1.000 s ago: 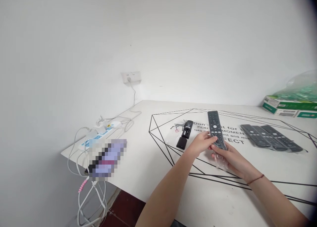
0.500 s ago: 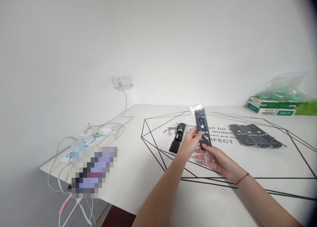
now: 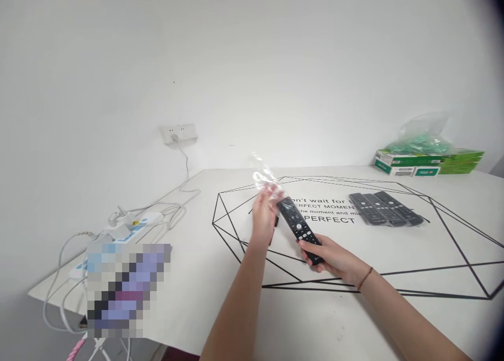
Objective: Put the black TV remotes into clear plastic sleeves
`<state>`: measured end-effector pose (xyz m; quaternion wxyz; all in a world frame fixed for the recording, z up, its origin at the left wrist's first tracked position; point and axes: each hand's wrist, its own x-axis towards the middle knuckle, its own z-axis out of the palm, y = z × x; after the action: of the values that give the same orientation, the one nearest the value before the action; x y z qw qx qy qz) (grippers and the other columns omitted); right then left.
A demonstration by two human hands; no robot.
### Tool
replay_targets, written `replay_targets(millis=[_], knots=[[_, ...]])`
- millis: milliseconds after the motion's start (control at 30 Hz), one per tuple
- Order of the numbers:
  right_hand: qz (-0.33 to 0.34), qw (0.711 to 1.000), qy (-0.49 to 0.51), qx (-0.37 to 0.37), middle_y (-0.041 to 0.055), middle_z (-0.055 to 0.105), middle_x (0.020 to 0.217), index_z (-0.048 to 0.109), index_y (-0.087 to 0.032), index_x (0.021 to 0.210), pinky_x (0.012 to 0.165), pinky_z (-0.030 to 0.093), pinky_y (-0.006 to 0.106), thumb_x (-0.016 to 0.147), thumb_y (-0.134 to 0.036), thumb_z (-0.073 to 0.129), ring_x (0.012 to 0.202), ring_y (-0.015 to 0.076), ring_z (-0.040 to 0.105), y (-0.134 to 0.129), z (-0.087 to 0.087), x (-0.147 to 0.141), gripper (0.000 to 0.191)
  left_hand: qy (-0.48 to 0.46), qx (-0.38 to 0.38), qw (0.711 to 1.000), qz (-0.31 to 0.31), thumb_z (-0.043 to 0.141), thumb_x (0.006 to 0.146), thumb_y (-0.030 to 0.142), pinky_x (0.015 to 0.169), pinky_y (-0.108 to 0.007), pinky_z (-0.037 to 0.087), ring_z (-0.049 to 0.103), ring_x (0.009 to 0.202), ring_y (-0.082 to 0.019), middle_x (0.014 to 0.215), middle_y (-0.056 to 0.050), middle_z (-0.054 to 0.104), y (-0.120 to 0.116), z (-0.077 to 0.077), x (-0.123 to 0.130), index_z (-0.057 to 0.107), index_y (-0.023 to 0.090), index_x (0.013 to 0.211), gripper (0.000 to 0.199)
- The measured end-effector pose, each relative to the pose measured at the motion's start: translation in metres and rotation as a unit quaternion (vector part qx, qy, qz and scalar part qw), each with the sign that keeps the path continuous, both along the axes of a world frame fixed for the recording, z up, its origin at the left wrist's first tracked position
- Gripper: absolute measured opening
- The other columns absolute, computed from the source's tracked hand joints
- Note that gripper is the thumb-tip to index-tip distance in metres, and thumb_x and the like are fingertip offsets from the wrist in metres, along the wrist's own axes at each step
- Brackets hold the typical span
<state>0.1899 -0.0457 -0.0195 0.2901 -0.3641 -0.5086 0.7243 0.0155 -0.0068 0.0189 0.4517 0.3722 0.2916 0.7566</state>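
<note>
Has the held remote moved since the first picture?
Yes: against the printed lettering, the held remote now sits farther left and lower in view.

Two hands are seen, one left hand (image 3: 264, 214) and one right hand (image 3: 331, 256), with one bracelet (image 3: 365, 278). Four remotes are counted in plain view: one held remote (image 3: 292, 217) and three grouped remotes (image 3: 384, 209) on one table (image 3: 315, 321). One clear sleeve (image 3: 264, 173) is held. One wall socket (image 3: 184, 132), one power strip (image 3: 145, 223) and one plastic bag (image 3: 421, 140) are counted. At least three boxes (image 3: 413, 162) are shown; the cables (image 3: 187, 167) are too tangled to be counted.
</note>
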Motion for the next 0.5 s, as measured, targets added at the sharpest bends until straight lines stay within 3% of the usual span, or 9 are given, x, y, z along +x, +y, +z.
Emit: replay_targets(millis=[67, 133, 233, 367, 500], knots=[[0.011, 1.000, -0.018, 0.017, -0.0002, 0.055, 0.065, 0.051, -0.015, 0.073, 0.035, 0.028, 0.014, 0.072, -0.042, 0.069, 0.050, 0.0059, 0.046, 0.000, 0.000, 0.000, 0.033, -0.018, 0.003, 0.995, 0.101, 0.049, 0.087, 0.033, 0.081, -0.028, 0.050, 0.061, 0.092, -0.014, 0.117, -0.009, 0.057, 0.003, 0.004, -0.030, 0.051, 0.021, 0.120, 0.035], [-0.001, 1.000, -0.023, 0.010, -0.0001, 0.055, 0.064, 0.050, -0.016, 0.073, 0.033, 0.024, 0.014, 0.074, -0.042, 0.067, 0.049, 0.0055, 0.045, 0.001, -0.001, 0.001, 0.031, 0.013, -0.047, 0.979, 0.199, 0.049, 0.087, 0.036, 0.072, -0.023, 0.051, 0.060, 0.077, -0.009, 0.107, -0.007, 0.058, 0.004, 0.001, -0.061, 0.053, 0.022, 0.117, 0.034], [-0.053, 0.998, -0.011, -0.034, 0.0002, 0.056, 0.067, 0.050, -0.017, 0.076, 0.034, 0.027, 0.013, 0.073, -0.040, 0.068, 0.051, 0.0055, 0.046, 0.004, -0.002, 0.001, 0.029, 0.191, -0.143, 0.934, 0.267, 0.051, 0.083, 0.040, 0.056, -0.020, 0.045, 0.053, 0.058, -0.006, 0.097, -0.004, 0.059, 0.005, -0.013, -0.095, 0.055, 0.022, 0.116, 0.038], [-0.079, 0.995, -0.007, -0.062, 0.0003, 0.056, 0.069, 0.052, -0.017, 0.078, 0.035, 0.032, 0.012, 0.071, -0.040, 0.070, 0.053, 0.0057, 0.048, 0.006, -0.003, 0.002, 0.030, 0.453, -0.185, 0.829, 0.269, 0.050, 0.082, 0.040, 0.063, -0.024, 0.044, 0.056, 0.065, -0.012, 0.088, -0.003, 0.062, 0.008, -0.031, -0.106, 0.056, 0.024, 0.117, 0.039], [-0.065, 0.996, -0.008, -0.057, -0.0002, 0.055, 0.068, 0.052, -0.017, 0.077, 0.034, 0.030, 0.012, 0.072, -0.039, 0.070, 0.053, 0.0056, 0.048, 0.005, -0.001, 0.002, 0.029, 0.575, -0.177, 0.763, 0.237, 0.046, 0.085, 0.037, 0.075, -0.028, 0.042, 0.059, 0.083, -0.017, 0.090, -0.004, 0.064, 0.014, -0.039, -0.097, 0.058, 0.026, 0.113, 0.033]])
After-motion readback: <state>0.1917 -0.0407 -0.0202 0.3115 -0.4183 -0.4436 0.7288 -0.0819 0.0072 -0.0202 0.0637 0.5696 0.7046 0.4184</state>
